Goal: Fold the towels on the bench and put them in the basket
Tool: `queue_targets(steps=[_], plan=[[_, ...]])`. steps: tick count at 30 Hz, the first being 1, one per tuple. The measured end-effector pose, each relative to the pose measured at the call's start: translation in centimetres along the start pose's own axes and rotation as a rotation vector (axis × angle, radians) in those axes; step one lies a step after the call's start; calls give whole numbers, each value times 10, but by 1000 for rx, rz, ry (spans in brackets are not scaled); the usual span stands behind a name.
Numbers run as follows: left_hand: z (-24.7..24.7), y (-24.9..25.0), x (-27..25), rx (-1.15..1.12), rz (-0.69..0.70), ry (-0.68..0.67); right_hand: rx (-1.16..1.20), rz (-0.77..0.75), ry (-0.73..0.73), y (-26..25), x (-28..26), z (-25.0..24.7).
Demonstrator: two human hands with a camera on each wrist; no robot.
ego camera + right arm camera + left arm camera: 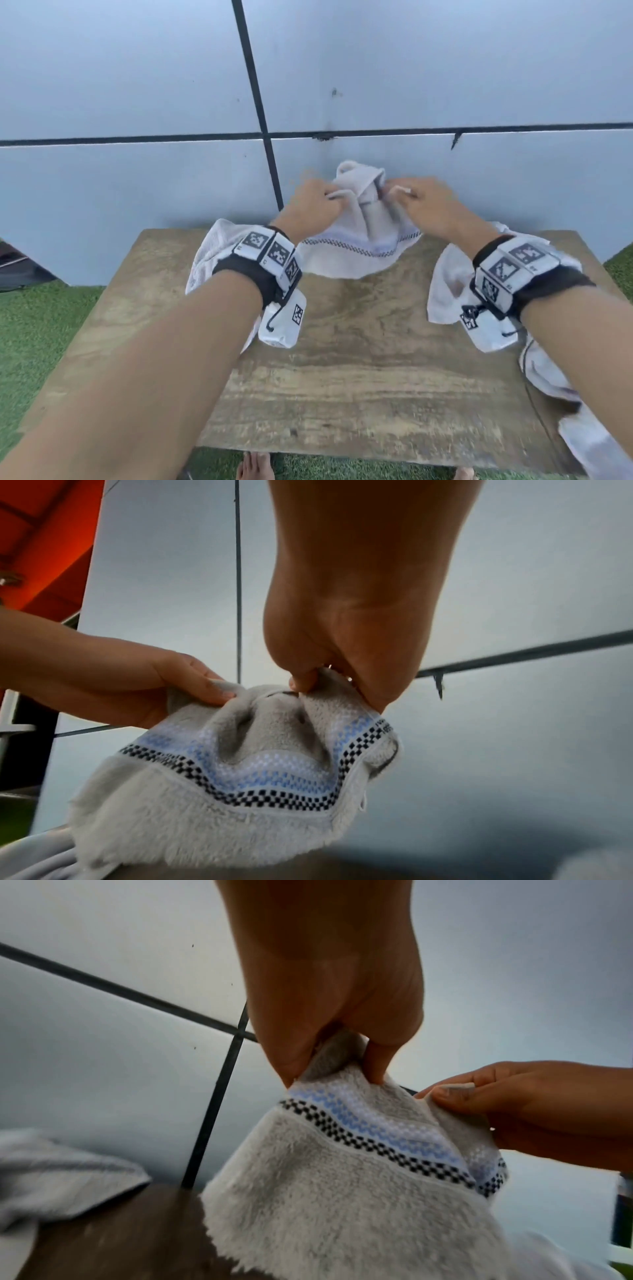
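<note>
Here left hand (pixel 310 202), right hand (pixel 430 202) pinch towel (pixel 359 246), border stripe left-right

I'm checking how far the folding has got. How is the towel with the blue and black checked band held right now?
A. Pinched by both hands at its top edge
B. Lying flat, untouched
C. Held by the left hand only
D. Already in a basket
A: the left hand and right hand each pinch the top edge of the banded towel, lifting it over the bench.

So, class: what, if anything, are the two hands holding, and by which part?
Both the left hand and right hand pinch the bordered towel along its top edge, near the patterned band.
</note>
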State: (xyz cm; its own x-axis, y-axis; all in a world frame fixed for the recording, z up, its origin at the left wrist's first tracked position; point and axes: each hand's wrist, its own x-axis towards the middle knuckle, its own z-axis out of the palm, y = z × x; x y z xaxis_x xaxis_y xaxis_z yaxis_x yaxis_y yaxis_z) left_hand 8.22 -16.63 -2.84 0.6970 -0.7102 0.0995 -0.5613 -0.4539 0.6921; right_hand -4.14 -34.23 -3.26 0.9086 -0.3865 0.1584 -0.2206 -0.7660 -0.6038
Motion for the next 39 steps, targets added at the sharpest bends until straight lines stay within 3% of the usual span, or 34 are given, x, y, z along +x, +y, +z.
queue_targets(steps=[7, 12, 16, 19, 22, 25, 28, 39], plan=[[-68, -23, 60, 42, -70, 471, -156, 116, 284, 21, 72, -61], [-89, -21, 76, 140, -39, 560, -149, 119, 323, 10, 86, -66], [-98, -18, 80, 182, -58, 500, 178, 182, 314, -2, 85, -67], [-98, -16, 81, -163, -109, 429, 316, 196, 296, -2, 82, -68], [-99, -15, 78, -370, -9, 473, 325, 147, 251, -2, 76, -70], [-99, -14, 67, -258, 72, 515, 249, 155, 255, 1, 66, -71], [-95, -19, 54, -143, 71, 429, 232, 188, 217, 3, 53, -71], [-88, -35, -21, 68, -104, 201, 101, 237, 144, -5, -16, -67]])
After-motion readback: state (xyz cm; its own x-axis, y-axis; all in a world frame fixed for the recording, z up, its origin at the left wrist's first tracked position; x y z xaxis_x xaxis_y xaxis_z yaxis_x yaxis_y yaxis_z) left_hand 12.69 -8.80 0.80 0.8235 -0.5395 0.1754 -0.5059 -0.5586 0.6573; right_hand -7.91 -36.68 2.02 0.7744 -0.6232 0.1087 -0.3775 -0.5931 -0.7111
